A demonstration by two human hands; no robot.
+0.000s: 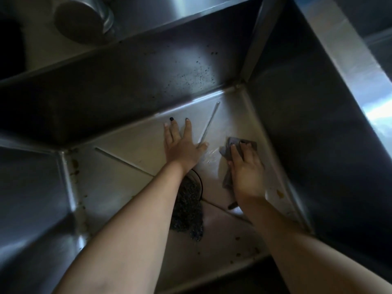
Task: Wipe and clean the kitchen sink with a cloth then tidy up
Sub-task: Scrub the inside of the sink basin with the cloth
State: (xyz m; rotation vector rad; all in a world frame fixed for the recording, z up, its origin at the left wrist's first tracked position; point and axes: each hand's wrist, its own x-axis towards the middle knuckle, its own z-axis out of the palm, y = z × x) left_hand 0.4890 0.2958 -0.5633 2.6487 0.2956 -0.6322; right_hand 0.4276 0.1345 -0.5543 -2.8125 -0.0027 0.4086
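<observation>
I look down into a deep steel sink [118,166]. My left hand [180,145] lies flat on the sink floor near the far wall, fingers straight and spread. My right hand [247,170] presses a grey cloth [230,148] onto the floor near the far right corner, fingers straight on top of it. The cloth sticks out past the fingertips and along the left side of that hand. A wet streak shines on the steel between the two hands.
A dark scouring pad [187,211] lies over the drain [198,181], partly under my left forearm. Brown crumbs dot the left seam [75,170] and the near right floor [280,194]. Dark specks cover the far wall [191,75]. A round steel fitting [82,18] sits on the ledge above.
</observation>
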